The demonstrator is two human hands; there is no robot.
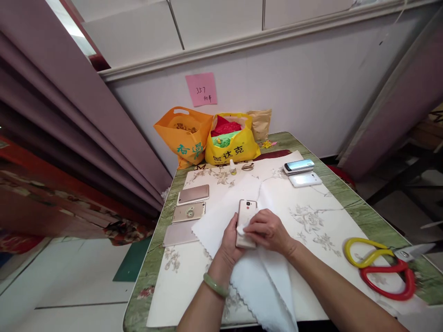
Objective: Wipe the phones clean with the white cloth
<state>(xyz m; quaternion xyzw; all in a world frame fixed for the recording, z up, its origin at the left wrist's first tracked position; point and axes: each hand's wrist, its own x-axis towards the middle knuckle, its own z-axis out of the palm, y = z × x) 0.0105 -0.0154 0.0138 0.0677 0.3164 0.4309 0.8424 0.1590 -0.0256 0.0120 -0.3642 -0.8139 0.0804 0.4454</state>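
Observation:
A gold smartphone [248, 213] lies back side up in my left hand [231, 237], whose fingers wrap its left edge and underside. My right hand [268, 229] pinches a small white wiping pad [241, 229], which touches the lower part of the phone's back. Beneath both hands a white cloth [263, 272] with a scalloped edge is spread out. To the left lie a rose-gold phone [194, 193], a gold phone with a ring holder [183, 212] and a pale pink phone [180, 233], side by side.
Scissors [389, 263] with yellow and red handles lie at the right. Two phones [304, 179] rest at the back right. A small bottle [233, 167] stands before an orange bag [188, 138] and a filled yellow bag [230, 150]. A floral paper sheet [332, 276] covers the table.

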